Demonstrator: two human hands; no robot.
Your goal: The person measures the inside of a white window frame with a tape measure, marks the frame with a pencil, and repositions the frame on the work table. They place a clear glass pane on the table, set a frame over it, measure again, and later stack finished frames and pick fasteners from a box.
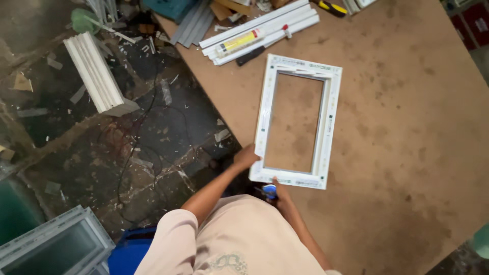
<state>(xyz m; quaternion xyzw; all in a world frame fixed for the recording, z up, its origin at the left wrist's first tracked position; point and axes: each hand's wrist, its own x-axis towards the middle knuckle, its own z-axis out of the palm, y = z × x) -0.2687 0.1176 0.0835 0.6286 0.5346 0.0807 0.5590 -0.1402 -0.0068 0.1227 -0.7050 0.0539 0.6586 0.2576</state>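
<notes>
Down at the far left, on the dark, littered floor (76, 147), a grey-framed glazed unit (51, 247) leans at the bottom corner, and a stack of white profile offcuts (97, 71) lies higher up beside a thin black cable (135, 147) that loops across the debris. Next comes the person's left hand (245, 157), at the bench's left edge: its fingers are curled against the lower left side of the white window frame (298, 119), gripping that side rail near the corner. The frame lies flat on the brown bench (407, 127), a tall rectangle tilted slightly clockwise, with the bare board showing through its opening and its near short side close to the person's body. Just right of the left hand, under the frame's near edge, the right hand (279, 192) touches the bottom rail; it seems to hold a small blue object (269, 191), though I cannot tell how its fingers are closed around it. Beyond the frame, toward the top of the bench, a bundle of long white profiles (265, 30) lies diagonally, with a yellow-and-white sealant tube (239, 42) and a dark-handled tool (250, 56) resting on it.
</notes>
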